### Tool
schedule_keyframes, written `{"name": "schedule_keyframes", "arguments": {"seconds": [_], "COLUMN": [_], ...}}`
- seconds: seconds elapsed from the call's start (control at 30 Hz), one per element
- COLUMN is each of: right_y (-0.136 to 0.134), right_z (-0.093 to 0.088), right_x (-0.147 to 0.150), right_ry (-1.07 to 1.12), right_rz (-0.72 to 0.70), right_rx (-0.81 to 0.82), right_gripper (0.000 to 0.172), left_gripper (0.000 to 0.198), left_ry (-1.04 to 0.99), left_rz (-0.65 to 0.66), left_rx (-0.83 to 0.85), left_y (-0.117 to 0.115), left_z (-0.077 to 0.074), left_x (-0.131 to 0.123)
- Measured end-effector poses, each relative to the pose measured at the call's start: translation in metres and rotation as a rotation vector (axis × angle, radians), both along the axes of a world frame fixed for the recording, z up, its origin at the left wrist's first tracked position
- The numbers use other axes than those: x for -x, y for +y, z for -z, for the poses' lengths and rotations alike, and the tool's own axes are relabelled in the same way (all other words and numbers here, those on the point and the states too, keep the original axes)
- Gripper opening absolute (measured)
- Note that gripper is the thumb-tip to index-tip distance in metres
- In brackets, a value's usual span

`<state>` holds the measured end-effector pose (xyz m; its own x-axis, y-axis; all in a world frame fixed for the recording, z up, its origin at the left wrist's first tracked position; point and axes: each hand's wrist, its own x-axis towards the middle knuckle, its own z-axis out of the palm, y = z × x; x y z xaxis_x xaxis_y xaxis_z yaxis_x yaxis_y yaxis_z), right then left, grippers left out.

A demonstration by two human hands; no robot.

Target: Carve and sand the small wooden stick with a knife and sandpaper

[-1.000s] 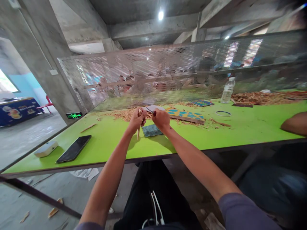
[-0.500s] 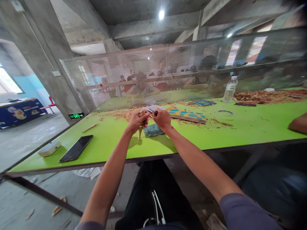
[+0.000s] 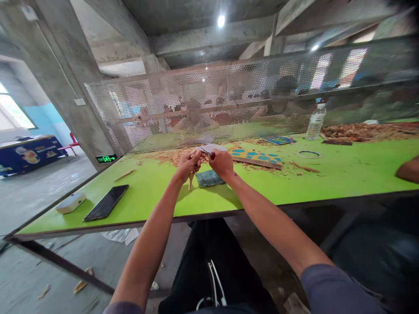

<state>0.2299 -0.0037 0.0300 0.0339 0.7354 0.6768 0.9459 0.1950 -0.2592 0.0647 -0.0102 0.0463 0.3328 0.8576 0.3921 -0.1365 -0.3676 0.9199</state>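
Observation:
My left hand point(image 3: 187, 166) is closed around a light wooden piece point(image 3: 191, 180), whose tapered end points down toward the green table. Close on its right, my right hand point(image 3: 221, 163) grips a carving knife point(image 3: 212, 155) by its dark reddish handle. The knife's thin metal blade points left toward the top of the wood; whether it touches cannot be made out. Beneath and between the hands lies a grey-green cloth-like pad point(image 3: 209, 178). Behind them are a pale sheet point(image 3: 214, 147) and a heap of wood shavings point(image 3: 166, 158).
A phone point(image 3: 106, 202), a small white box point(image 3: 71, 203) and a wood sliver point(image 3: 124, 175) lie on the left. Rightward are a patterned board point(image 3: 257, 158), a ring point(image 3: 309, 154), a bottle point(image 3: 316, 122) and another person's arm point(image 3: 408, 169). A perforated metal screen point(image 3: 157, 109) stands behind.
Both hands keep their hold on the wood and the knife. The blade has shifted slightly to the left, and the camera view has moved a little.

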Motion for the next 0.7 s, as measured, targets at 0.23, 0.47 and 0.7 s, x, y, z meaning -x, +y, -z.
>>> {"name": "schedule_keyframes", "arguments": {"seconds": [0.23,0.47,0.7], "right_y": [0.0002,0.0021,0.0022], "right_z": [0.0004,0.0019,0.0028], "right_x": [-0.0013,-0.0028,-0.0041], "right_ry": [-0.015,-0.063,-0.123], "right_rz": [-0.025,-0.102,-0.184], "right_rx": [0.0,-0.013,-0.02], "right_gripper": [0.027,0.029,0.037], "left_gripper": [0.052,0.052,0.051], "left_ry": [-0.023,0.099,0.219], "left_rz": [-0.045,-0.145,-0.265], "left_rx": [-0.097,-0.2,-0.291], "left_y": [0.0005,-0.004,-0.0006], "left_z": [-0.0034,-0.0029,0.0], "left_x": [-0.0014,-0.0016,-0.0006]}}
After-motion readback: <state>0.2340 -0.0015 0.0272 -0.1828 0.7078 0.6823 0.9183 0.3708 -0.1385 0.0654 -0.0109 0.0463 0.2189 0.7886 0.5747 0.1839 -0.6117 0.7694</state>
